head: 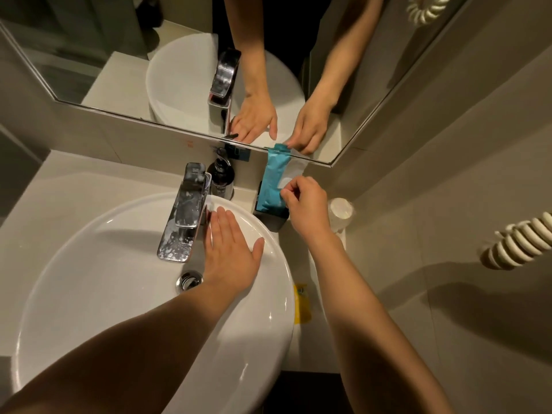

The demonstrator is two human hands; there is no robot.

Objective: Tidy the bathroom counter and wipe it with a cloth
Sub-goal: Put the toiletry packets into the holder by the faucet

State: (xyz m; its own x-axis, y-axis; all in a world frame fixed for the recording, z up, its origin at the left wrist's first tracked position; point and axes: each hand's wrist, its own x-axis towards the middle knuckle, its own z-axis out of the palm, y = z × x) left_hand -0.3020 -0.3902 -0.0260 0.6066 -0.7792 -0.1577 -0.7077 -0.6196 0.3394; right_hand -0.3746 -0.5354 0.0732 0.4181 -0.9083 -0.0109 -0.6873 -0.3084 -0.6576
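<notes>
Head view, looking down on a white round basin (119, 294) set on a pale counter (74, 177). Left hand (230, 249) flat and spread wide, palm down on the basin's far rim, just right of the chrome faucet (186, 210), holding nothing. Right hand (304, 204) curled, fingertips (285, 192) pinching the edge of a teal tube (273, 183) standing upright in a black holder (271, 219) at the back right of the counter, against the mirror (179, 70). Dark pump bottle (221, 177) behind the faucet, near the wall. White cup (340, 212) just right of the right hand. Yellow item (301, 306) on the counter beside the basin's right edge, too small to identify. Coiled white cord (519, 243) on the right wall. No cloth visible.
</notes>
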